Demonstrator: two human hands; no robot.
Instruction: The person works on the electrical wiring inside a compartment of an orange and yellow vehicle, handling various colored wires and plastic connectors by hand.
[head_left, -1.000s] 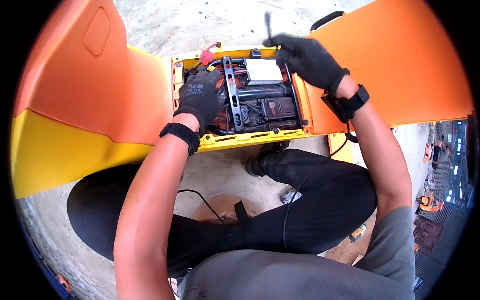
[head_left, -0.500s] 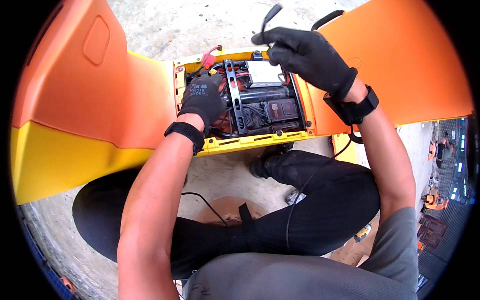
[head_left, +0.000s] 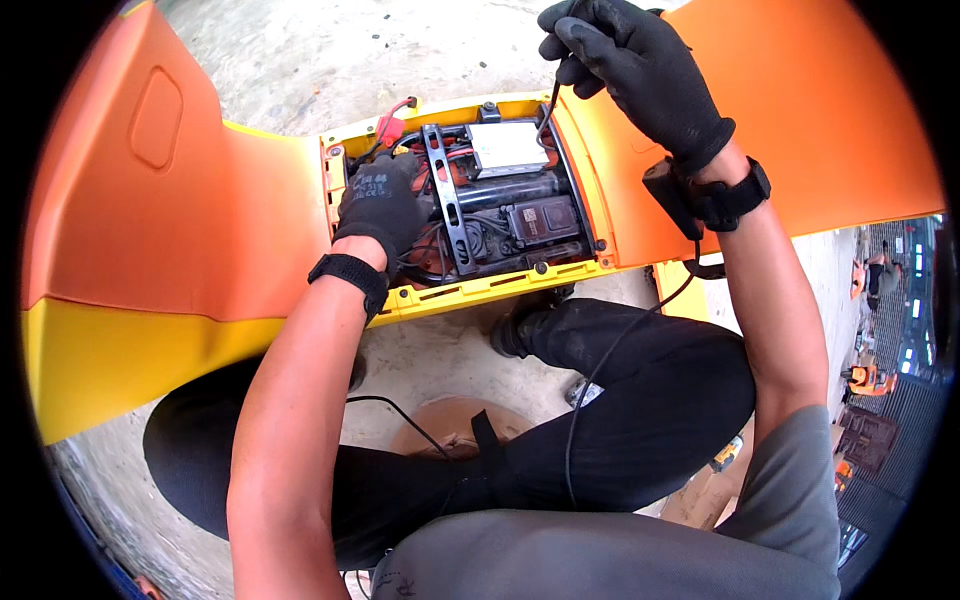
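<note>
My right hand (head_left: 640,75), in a black glove, is raised over the right part of an open compartment. Its fingers are closed on a thin black cable (head_left: 551,105) that runs down beside a white box (head_left: 508,148). Inside the compartment's left side, my gloved left hand (head_left: 380,200) reaches in among the wires with curled fingers. A small yellow connector (head_left: 402,150) shows at its fingertips; whatever the fingers grip is hidden under the glove. Close by is a red connector piece (head_left: 390,130) on a wire. A slotted black metal bar (head_left: 448,200) crosses the compartment.
Orange-and-yellow body panels rise at left (head_left: 130,220) and right (head_left: 840,120). A black module (head_left: 542,220) sits low in the compartment, inside its yellow rim (head_left: 470,289). A cable (head_left: 590,385) trails from my right wrist over my leg. Cardboard (head_left: 455,425) lies between my legs.
My right hand has risen slightly and turned; the cable end that stuck up above it no longer shows, and the cable hangs below. My left hand stays among the wires as the view shifts.
</note>
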